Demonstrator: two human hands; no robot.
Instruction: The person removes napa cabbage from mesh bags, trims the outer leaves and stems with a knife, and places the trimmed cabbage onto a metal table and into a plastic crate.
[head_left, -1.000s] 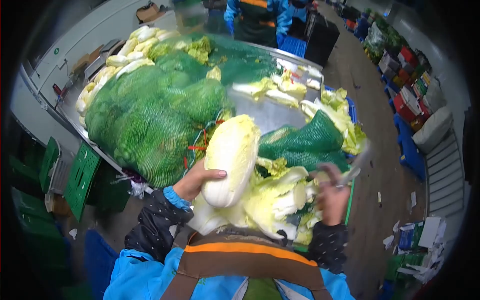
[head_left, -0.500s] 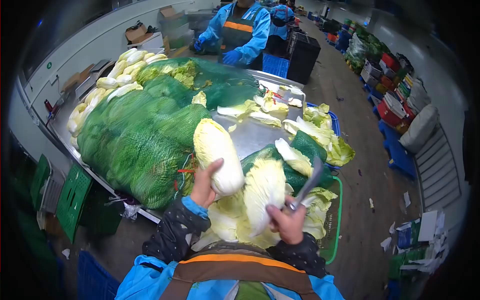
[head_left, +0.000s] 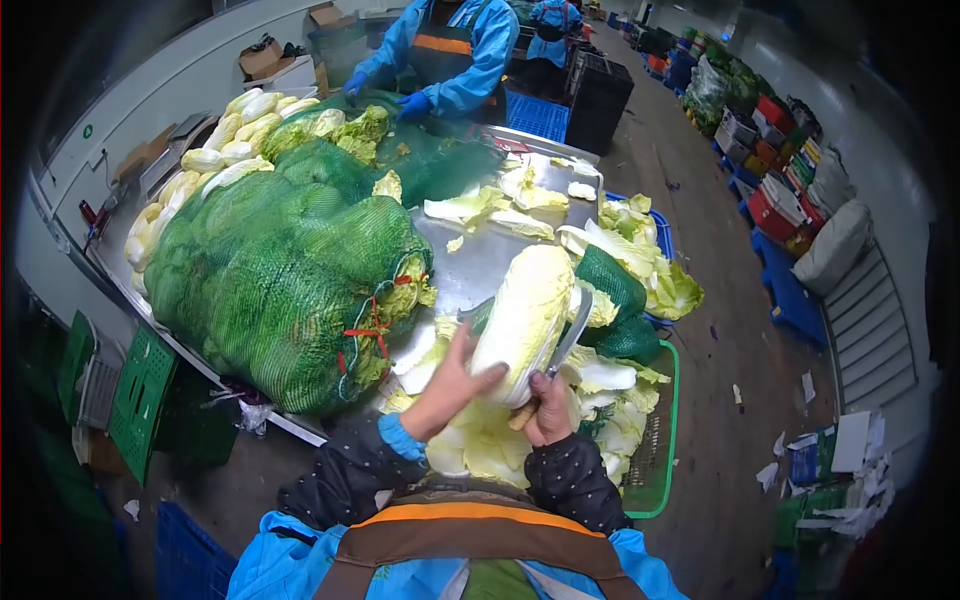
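Note:
A pale napa cabbage (head_left: 528, 305) leans upright in front of me, between my two hands. My left hand (head_left: 452, 388) supports its lower left side, thumb and fingers against the leaves. My right hand (head_left: 548, 408) is closed round a knife (head_left: 570, 335), its blade pointing up along the cabbage's right side and its handle near the base. Loose cabbage leaves (head_left: 480, 445) lie just below my hands. To the left, a green mesh sack (head_left: 270, 290) bulges with cabbages, with red ties (head_left: 368, 330) at its near end.
Trimmed cabbages (head_left: 240, 135) are piled at the table's far left. Stripped leaves lie on the metal table (head_left: 470, 268) and in a green crate (head_left: 655, 480) at my right. Across the table, a person in blue gloves (head_left: 413, 106) handles green netting.
The cabbage has moved right, in front of the knife hand. The loose leaf has left my right hand. The person opposite has leaned in and reached down to the netting.

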